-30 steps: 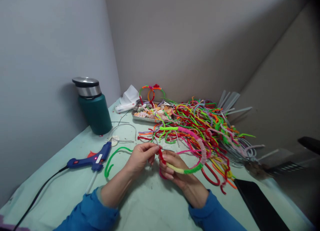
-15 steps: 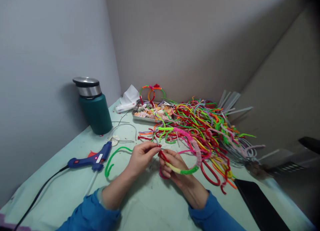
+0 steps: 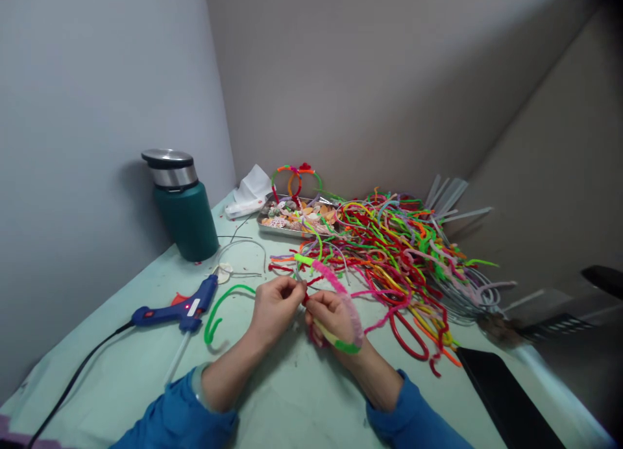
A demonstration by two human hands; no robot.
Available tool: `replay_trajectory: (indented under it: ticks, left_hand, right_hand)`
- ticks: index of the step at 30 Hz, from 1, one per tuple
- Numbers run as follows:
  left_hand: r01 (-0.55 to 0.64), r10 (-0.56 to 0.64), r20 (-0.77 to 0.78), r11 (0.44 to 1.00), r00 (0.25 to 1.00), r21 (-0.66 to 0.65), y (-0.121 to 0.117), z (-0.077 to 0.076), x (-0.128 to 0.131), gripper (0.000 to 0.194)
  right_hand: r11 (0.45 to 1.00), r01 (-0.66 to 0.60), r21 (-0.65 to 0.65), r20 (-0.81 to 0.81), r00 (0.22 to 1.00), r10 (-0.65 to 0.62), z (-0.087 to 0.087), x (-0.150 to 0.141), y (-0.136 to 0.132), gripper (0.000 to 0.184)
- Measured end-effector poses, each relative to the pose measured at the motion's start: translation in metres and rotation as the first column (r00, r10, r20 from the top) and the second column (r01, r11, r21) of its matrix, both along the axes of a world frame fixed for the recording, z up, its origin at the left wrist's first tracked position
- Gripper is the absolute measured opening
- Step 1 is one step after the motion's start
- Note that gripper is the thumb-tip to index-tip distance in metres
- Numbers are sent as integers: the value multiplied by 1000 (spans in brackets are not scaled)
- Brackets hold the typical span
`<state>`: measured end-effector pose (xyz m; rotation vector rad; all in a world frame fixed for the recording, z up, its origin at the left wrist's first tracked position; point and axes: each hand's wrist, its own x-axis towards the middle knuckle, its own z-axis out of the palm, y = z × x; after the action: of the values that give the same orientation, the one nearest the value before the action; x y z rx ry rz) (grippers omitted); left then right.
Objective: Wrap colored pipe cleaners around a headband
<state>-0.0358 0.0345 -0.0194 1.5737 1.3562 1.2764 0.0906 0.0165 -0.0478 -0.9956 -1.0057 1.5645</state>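
Note:
My right hand [image 3: 331, 314] is closed around a hoop-shaped headband [image 3: 331, 277] wrapped in bands of lime, pink, pale pink, green and yellow pipe cleaner. My left hand [image 3: 273, 307] pinches a red pipe cleaner [image 3: 315, 280] at the band's near end, fingertips almost meeting those of the right. The hoop stands tilted over the right hand, and its gripped end is partly hidden by the fingers. Left of my left hand a bent green pipe cleaner [image 3: 214, 316] lies on the table.
A blue glue gun [image 3: 178, 311] with a cord lies left, before a teal bottle [image 3: 185, 218]. Behind my hands is a metal tray [image 3: 272, 231] of small decorations, with finished hoops [image 3: 293, 183] behind. A pipe cleaner heap [image 3: 389, 228] fills the right; a black object [image 3: 506, 397] lies nearer.
The headband has turned in my right hand, its arc swinging left and tipping toward me. My left hand keeps its pinch and shifts slightly; a red tail now sticks out past the fingertips.

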Motion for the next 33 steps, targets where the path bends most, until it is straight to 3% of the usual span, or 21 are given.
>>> replay_trajectory:
  ticks: [3,7,11,16,23,33]
  left_hand:
    - [27,-25,37,998,999,-62,0,3,1,28]
    - [266,-216,248,945,944,-189,1,6,-1,27]
    - [418,-354,392,904,849,-87,1,9,-8,37]
    - [530,-518,244,848,820,22,-2,17,-15,23]
    - [530,-539,76,840,839,112,2,18,-18,25]
    - [400,-403,14,912,915,95,5,14,-18,21]
  right_hand:
    - [998,-52,-27,-99,994,49,1,4,-1,27]
    - [968,-246,-50,-314,924,218,5,14,-1,17]
    - [916,-398,-58,-422,841,339,8,21,-2,11]
    - [873,-483,-71,-476,785,396,10,24,-3,12]
    - [878,-470,-88,-465,799,381,10,25,-3,10]
    - [915,-401,-34,-397,846,356,6,25,0,11]
